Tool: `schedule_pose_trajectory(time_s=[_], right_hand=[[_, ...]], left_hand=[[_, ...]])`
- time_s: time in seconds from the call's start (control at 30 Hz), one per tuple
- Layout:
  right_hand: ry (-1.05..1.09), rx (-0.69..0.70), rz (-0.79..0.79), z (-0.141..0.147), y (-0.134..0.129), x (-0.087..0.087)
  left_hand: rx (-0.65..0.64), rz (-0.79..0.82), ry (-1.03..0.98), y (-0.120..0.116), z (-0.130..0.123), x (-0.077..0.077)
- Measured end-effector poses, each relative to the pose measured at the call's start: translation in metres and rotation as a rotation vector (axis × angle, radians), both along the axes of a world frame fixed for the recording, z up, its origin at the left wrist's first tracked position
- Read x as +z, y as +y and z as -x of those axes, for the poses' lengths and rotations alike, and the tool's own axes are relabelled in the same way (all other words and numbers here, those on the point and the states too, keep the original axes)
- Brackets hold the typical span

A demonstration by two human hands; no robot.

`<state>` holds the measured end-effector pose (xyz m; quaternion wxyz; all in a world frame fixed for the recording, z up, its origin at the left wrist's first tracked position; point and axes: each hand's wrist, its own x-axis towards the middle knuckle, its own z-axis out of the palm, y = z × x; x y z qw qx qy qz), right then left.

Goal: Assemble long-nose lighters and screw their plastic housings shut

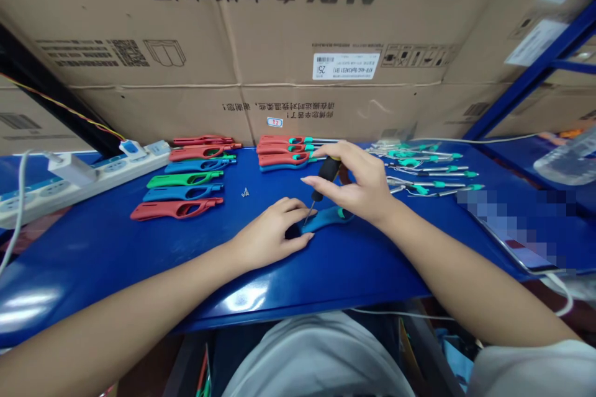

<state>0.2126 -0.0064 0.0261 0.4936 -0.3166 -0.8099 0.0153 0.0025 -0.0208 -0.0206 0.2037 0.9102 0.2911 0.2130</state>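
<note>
Cardboard: a printed wall of it (279, 84) stands behind the work.
Blue table: the glossy top (205, 285) bears everything in hand.
Power strip: a white power strip (109, 172) lies at the left, plugs in it.
Coloured casings: a row of red, blue and green casings (161, 211) sits left of the hands; a small stack of assembled pieces (279, 149) lies near the cardboard.
Rod parts: metal rods with teal ends (442, 185) lie beyond the right hand.
Right hand: its fingers (367, 189) are partly closed around the screwdriver's dark grip, thumb and forefinger reaching past it.
Left hand: thumb and forefinger (270, 232) are spread a little, straddling the near end of the blue casing and steadying it; the other fingers lie close together.
Blue casing: this one (328, 218) lies on the table between the hands, its teal piece towards the right.
Screwdriver: its grip (329, 170) leans rightward over the casing. Best held in line with the screw hole, pressed down lightly and turned from the grip, easing off once snug (plastic threads strip quickly). The left fingertips should brace the casing yet keep clear of the tip. Whether the tip sits in a screw, I cannot tell.
Small screws: a little heap (245, 193) lies within reach of the left hand.
</note>
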Motion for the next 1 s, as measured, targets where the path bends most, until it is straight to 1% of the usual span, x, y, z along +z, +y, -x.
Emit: schedule_pose_trajectory(time_s=[0.03,0.07,0.17,0.2,0.23,0.33,0.37,0.4,0.43,0.5,0.53,0.57,0.6,0.7,0.73,0.77,0.8,0.9,0.93,0.97,1.0], right_hand=[[-0.026,-0.016,-0.021,-0.0008,0.0000,0.0007],[-0.047,0.003,0.007,-0.0012,-0.0004,0.0014],[-0.027,0.146,0.211,0.0002,-0.0027,0.0030],[-0.005,0.164,0.235,0.0010,-0.0036,0.0032],[0.014,0.152,0.214,0.0017,-0.0044,0.0033],[0.012,0.041,-0.006,0.0029,-0.0070,0.0031],[-0.007,0.031,-0.051,0.0035,-0.0079,0.0028],[-0.025,0.052,-0.052,0.0043,-0.0086,0.0023],[-0.032,0.093,-0.007,0.0054,-0.0092,0.0016],[-0.020,0.202,0.148,0.0077,-0.0092,-0.0006],[-0.008,0.239,0.212,0.0084,-0.0086,-0.0020],[0.002,0.247,0.238,0.0086,-0.0077,-0.0033],[0.009,0.219,0.219,0.0082,-0.0066,-0.0044],[0.000,0.060,0.008,0.0053,-0.0043,-0.0050],[-0.006,0.030,-0.041,0.0045,-0.0042,-0.0042],[-0.012,0.029,-0.047,0.0041,-0.0043,-0.0032],[-0.011,0.050,-0.013,0.0040,-0.0044,-0.0019],[0.018,0.152,0.175,0.0046,-0.0041,0.0013],[0.027,0.167,0.200,0.0043,-0.0037,0.0020],[0.035,0.158,0.186,0.0037,-0.0032,0.0026],[0.042,0.130,0.132,0.0028,-0.0028,0.0031]], left_hand=[[-0.003,0.000,-0.002,0.0000,-0.0001,0.0001],[-0.007,-0.001,-0.002,0.0000,-0.0002,0.0002],[-0.004,-0.009,0.000,-0.0002,-0.0003,0.0002],[0.001,-0.011,0.001,-0.0003,-0.0002,0.0001],[0.007,-0.013,-0.001,-0.0004,-0.0002,-0.0002],[0.017,-0.022,-0.017,-0.0008,-0.0002,-0.0011],[0.020,-0.026,-0.021,-0.0009,-0.0002,-0.0012],[0.022,-0.027,-0.021,-0.0009,-0.0003,-0.0011],[0.023,-0.027,-0.017,-0.0009,-0.0003,-0.0009],[0.015,-0.023,-0.010,-0.0008,-0.0005,-0.0002],[0.010,-0.020,-0.007,-0.0007,-0.0005,0.0001],[0.006,-0.018,-0.006,-0.0006,-0.0005,0.0003],[0.005,-0.019,-0.007,-0.0005,-0.0005,0.0003],[0.007,-0.025,-0.015,-0.0002,-0.0001,-0.0001],[0.006,-0.024,-0.018,-0.0001,-0.0001,-0.0002],[0.006,-0.019,-0.017,0.0000,0.0000,-0.0003],[0.005,-0.012,-0.015,0.0002,0.0001,-0.0003],[0.002,-0.003,-0.017,0.0005,0.0003,-0.0004],[-0.001,-0.007,-0.021,0.0006,0.0004,-0.0005],[-0.004,-0.012,-0.023,0.0007,0.0006,-0.0007],[-0.007,-0.017,-0.022,0.0007,0.0007,-0.0008]])
